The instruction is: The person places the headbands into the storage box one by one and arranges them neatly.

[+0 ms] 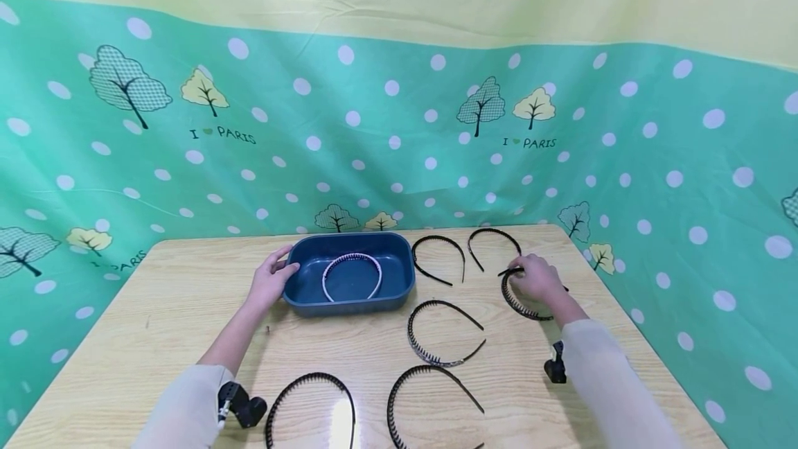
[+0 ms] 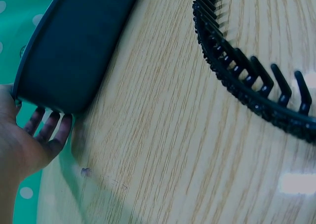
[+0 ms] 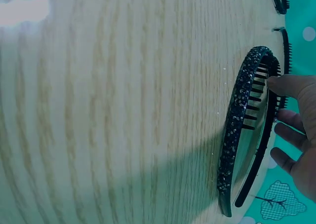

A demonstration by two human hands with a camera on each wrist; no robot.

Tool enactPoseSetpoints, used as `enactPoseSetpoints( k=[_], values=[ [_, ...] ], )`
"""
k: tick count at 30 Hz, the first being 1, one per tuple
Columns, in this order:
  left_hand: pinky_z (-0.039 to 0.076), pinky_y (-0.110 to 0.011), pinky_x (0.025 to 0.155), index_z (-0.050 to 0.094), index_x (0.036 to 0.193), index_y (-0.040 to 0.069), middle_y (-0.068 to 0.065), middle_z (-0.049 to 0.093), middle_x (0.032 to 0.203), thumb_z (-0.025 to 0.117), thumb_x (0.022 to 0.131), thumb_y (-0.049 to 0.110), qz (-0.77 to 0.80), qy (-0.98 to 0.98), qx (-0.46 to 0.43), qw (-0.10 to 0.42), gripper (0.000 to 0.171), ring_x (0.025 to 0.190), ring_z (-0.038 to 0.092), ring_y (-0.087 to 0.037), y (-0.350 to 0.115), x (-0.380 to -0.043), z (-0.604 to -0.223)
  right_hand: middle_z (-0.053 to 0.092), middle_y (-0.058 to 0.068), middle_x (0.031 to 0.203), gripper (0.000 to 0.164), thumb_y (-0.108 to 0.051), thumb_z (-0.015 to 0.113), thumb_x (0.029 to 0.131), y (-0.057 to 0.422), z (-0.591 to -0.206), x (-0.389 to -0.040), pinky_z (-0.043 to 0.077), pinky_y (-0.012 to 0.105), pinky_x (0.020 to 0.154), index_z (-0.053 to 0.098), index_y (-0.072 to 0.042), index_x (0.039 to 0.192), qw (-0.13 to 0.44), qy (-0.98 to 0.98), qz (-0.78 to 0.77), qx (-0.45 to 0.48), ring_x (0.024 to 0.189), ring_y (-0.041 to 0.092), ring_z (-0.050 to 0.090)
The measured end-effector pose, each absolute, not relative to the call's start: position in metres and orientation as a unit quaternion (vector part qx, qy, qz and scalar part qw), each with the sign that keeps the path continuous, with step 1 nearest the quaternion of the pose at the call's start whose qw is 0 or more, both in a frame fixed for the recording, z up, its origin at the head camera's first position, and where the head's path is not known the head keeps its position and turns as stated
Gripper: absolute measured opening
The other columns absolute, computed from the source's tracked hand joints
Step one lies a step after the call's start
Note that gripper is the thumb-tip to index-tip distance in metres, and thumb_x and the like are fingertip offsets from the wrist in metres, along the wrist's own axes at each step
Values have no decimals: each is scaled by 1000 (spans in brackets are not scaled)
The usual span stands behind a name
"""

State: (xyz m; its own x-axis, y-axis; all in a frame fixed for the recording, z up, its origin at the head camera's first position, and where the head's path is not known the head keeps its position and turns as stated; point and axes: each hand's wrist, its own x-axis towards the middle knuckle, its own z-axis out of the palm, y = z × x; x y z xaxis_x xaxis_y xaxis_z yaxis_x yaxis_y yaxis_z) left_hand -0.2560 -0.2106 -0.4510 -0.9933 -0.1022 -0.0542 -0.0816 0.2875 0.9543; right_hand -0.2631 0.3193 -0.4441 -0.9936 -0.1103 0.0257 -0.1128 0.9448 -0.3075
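Note:
On the left, my left hand (image 1: 269, 283) grips the end of a dark blue plastic basin (image 1: 352, 308), thumb at the rim and fingers against the outside wall. Inside the basin lies a pale headband (image 1: 352, 256) with purple-looking teeth. At the right of the table, my right hand (image 1: 537, 277) pinches a black toothed headband (image 1: 515, 303). Its outer face is covered in glitter, as the right wrist view shows of the headband (image 3: 233, 130); the thumb lies on the band and the other fingers are partly behind it.
Black headbands lie about: two at the back, one (image 1: 438, 237) beside the basin and another (image 1: 492, 230) near the right hand; one mid-table (image 1: 411, 331); two in front (image 1: 391, 411), (image 1: 312, 375). A green polka-dot curtain (image 1: 374, 158) hangs behind and right of the wooden table (image 1: 156, 310).

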Motion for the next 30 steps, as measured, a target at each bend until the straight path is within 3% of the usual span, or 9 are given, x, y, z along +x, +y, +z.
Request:
enactPoseSetpoints(
  k=[8,16,30],
  values=[
    [40,-50,103,32,146,15,-26,41,139,51,96,23,-599,-798,71,-13,55,125,44,-38,-209,-258,-451,54,24,121,28,-21,60,88,320,-448,-265,36,61,84,63,-10,113,-2,-989,136,58,111,43,50],
    [41,-50,102,30,147,16,-26,40,140,50,96,22,-596,-799,75,-14,55,125,44,-38,-209,-258,-451,57,21,112,27,-20,60,87,317,-445,-262,39,56,79,65,-12,112,0,-991,114,73,103,40,53],
    [41,-50,102,30,147,16,-26,40,141,50,96,24,-597,-799,74,-13,56,125,45,-39,-212,-261,-453,56,22,117,23,-20,60,88,318,-442,-262,37,58,84,65,-8,106,-10,-992,115,60,111,44,48]
  ],
)
